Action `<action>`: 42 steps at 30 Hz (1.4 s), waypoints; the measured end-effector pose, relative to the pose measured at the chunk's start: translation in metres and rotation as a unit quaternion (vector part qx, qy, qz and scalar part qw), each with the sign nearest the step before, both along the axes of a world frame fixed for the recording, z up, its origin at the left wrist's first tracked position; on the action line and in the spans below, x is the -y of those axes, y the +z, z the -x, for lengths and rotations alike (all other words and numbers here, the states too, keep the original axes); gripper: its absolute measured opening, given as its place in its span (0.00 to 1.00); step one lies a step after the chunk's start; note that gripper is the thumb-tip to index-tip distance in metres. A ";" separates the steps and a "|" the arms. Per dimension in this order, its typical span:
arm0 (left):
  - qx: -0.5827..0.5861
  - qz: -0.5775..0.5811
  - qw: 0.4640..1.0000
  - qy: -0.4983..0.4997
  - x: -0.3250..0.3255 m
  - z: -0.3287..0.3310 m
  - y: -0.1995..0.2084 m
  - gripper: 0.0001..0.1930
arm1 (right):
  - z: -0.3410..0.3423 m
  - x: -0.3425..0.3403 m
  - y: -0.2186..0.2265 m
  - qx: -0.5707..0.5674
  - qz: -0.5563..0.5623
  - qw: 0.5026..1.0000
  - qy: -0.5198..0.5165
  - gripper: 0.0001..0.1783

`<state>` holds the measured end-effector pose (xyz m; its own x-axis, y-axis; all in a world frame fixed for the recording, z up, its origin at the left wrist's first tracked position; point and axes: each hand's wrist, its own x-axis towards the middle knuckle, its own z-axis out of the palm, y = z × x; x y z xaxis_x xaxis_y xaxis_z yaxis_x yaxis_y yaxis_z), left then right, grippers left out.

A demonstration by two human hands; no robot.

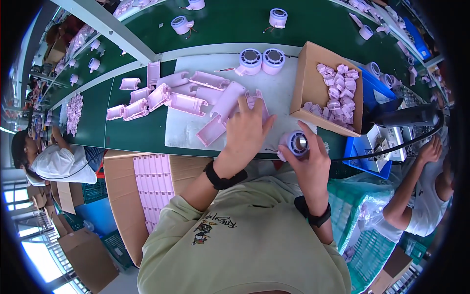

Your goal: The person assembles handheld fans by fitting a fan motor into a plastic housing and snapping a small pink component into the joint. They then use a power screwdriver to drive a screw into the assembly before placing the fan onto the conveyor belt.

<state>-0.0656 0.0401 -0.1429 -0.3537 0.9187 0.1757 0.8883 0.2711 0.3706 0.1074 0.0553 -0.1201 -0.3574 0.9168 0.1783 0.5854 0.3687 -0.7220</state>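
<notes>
My right hand (312, 161) is closed round a small pink round fan head (296, 143) with a dark ringed grille, held just over the front edge of the bench. Farther in, my left hand (247, 130) reaches over the white mat, its fingers and thumb around a pink curved plastic shell (265, 109). More pink half shells (188, 104) lie loosely heaped to the left of that hand, some overlapping. Two pink fan heads (250, 60) stand side by side at the back of the mat, a short wire lying by the left one.
An open cardboard box (302, 93) with small pink parts stands to the right, beside a blue bin (364, 159). Below the bench's left part is a carton of stacked pink shells (152, 183). Fan heads sit on the green belt (225, 24) behind. Other people sit at both sides.
</notes>
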 end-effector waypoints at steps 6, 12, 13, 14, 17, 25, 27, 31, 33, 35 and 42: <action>0.049 -0.051 0.997 -0.016 -0.011 0.013 -0.003 0.22 | -0.013 -0.006 -0.004 -0.065 0.043 0.993 0.084 0.32; 0.545 0.104 0.831 -0.044 0.041 0.036 0.032 0.27 | -0.039 -0.011 0.001 -0.116 0.068 0.989 0.062 0.36; 0.547 0.104 0.829 -0.044 0.051 0.032 0.028 0.27 | -0.040 -0.011 0.007 -0.113 0.069 0.989 0.062 0.36; 0.659 0.100 0.744 -0.038 0.063 0.029 0.020 0.24 | -0.037 -0.009 0.015 -0.132 0.082 0.987 0.027 0.36; 0.790 0.125 0.597 -0.062 0.073 0.013 0.002 0.20 | -0.026 -0.005 0.030 -0.163 0.112 0.979 -0.041 0.36; 0.783 0.219 0.561 -0.156 0.046 0.009 0.013 0.15 | 0.004 -0.026 0.038 -0.049 0.034 0.987 0.150 0.36; 0.783 0.228 0.554 -0.166 0.044 0.011 0.011 0.17 | 0.000 -0.032 0.042 -0.028 0.053 0.976 0.210 0.36; 0.754 0.189 0.602 -0.182 0.055 0.009 0.008 0.23 | -0.004 -0.044 0.062 -0.021 0.120 0.966 0.230 0.33; 0.785 0.130 0.561 -0.230 0.060 0.016 -0.003 0.28 | -0.006 -0.058 0.065 -0.036 0.114 0.979 0.165 0.28; 0.799 0.103 0.534 -0.256 0.060 0.017 -0.005 0.31 | -0.007 -0.088 0.061 0.011 0.032 0.996 0.084 0.23; 0.926 0.044 0.278 -0.250 0.044 0.020 -0.001 0.40 | -0.002 -0.147 0.003 0.252 -0.035 0.955 0.155 0.12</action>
<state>-0.0857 -0.0040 -0.1443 0.4138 0.9062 0.0870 -0.8703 0.3657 0.3300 0.1093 0.2028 -0.1175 -0.6663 0.7450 -0.0317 0.7069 0.6176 -0.3447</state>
